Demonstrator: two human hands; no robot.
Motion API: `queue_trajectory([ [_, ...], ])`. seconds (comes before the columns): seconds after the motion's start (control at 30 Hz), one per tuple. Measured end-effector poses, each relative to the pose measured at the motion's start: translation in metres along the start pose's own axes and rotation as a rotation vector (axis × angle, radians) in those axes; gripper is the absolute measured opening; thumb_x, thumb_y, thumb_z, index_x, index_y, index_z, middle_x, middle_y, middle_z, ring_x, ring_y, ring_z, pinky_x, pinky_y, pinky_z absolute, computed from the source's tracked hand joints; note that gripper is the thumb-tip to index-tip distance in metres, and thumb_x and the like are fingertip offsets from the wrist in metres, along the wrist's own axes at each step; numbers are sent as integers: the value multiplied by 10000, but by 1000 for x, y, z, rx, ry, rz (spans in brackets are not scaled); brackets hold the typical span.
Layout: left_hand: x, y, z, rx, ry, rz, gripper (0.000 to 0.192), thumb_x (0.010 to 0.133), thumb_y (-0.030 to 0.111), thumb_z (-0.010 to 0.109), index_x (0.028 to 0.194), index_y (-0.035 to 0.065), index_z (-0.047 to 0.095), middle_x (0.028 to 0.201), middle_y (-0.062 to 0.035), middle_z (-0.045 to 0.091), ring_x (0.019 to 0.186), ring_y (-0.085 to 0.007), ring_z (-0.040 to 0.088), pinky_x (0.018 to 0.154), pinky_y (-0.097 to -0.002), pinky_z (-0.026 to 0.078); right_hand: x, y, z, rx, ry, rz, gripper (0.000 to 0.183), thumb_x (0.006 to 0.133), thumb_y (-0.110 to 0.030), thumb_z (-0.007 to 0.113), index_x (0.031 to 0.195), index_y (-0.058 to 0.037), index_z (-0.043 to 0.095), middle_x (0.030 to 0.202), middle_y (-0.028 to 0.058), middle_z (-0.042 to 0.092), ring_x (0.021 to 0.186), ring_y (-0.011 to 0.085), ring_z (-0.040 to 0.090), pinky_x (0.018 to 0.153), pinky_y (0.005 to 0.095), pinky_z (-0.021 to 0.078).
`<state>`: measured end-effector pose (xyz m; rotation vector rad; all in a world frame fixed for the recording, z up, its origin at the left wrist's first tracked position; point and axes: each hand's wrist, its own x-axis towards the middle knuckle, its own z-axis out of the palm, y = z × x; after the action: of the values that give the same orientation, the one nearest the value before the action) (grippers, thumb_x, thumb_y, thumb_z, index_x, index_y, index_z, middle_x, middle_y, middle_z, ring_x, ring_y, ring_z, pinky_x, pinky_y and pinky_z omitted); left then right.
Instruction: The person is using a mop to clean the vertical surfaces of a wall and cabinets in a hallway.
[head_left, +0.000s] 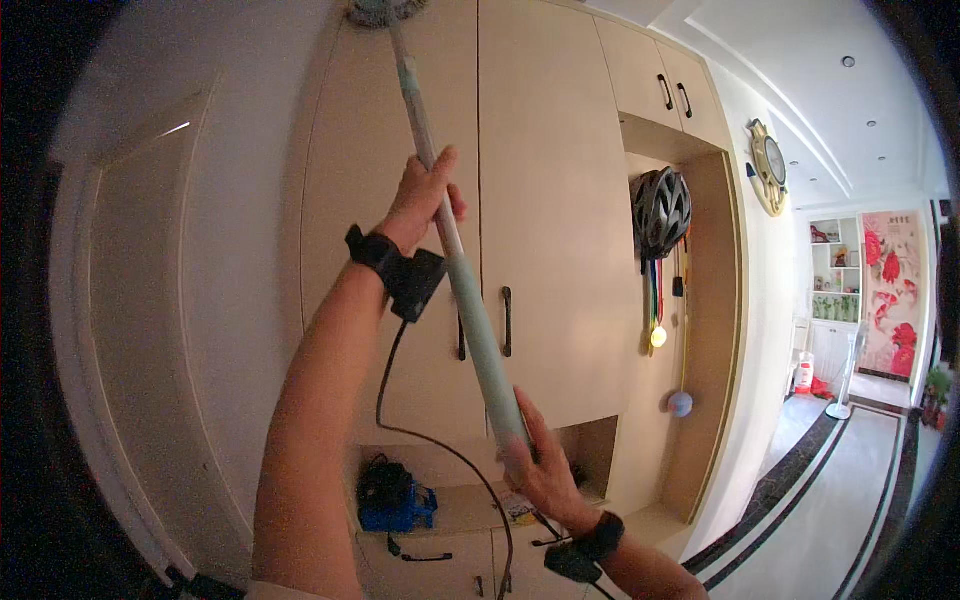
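A long pole (469, 300) with a pale green grip slants up across a beige cabinet (555, 225). Its upper end carries a grey, fluffy duster-like head (367, 13), partly cut off by the top of the picture, near the cabinet's upper left. My left hand (424, 199) is wrapped around the pole's thin upper shaft. Lower down, my right hand (544, 469) holds the bottom of the green grip. Black straps with small boxes sit on both wrists, and a black cable (450, 442) hangs from the left one.
A bicycle helmet (663, 210), a medal (658, 336) and a blue ball (680, 404) hang in the cabinet's side niche. A blue object (397, 506) with black parts stands in the lower recess. A door (142, 322) is at left; a hallway floor (847, 510) stretches away at right.
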<state>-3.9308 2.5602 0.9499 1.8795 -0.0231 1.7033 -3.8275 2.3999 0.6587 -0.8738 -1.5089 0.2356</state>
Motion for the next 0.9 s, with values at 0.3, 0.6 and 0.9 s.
queue_trajectory([
  [0.3,33,4,-32,-3,-121,-82,416,923,425,490,804,29,446,523,-71,507,424,-176,545,397,-321,485,49,-26,19,161,-100,147,581,973,-336,441,1470,-202,170,822,40,503,609,87,476,460,229,419],
  [0.6,-90,-52,-23,30,-24,-122,415,930,433,481,705,91,415,477,-41,467,328,-178,497,312,-324,440,-38,67,26,170,-178,321,517,970,-370,438,1378,-110,254,833,27,458,646,95,468,533,257,429],
  [0.9,-340,-119,34,-196,-43,-402,333,949,391,466,831,88,398,500,-49,466,377,-201,546,328,-326,453,-239,142,-8,72,-219,911,426,851,-363,651,1062,-19,515,741,36,553,596,105,507,500,279,416],
])
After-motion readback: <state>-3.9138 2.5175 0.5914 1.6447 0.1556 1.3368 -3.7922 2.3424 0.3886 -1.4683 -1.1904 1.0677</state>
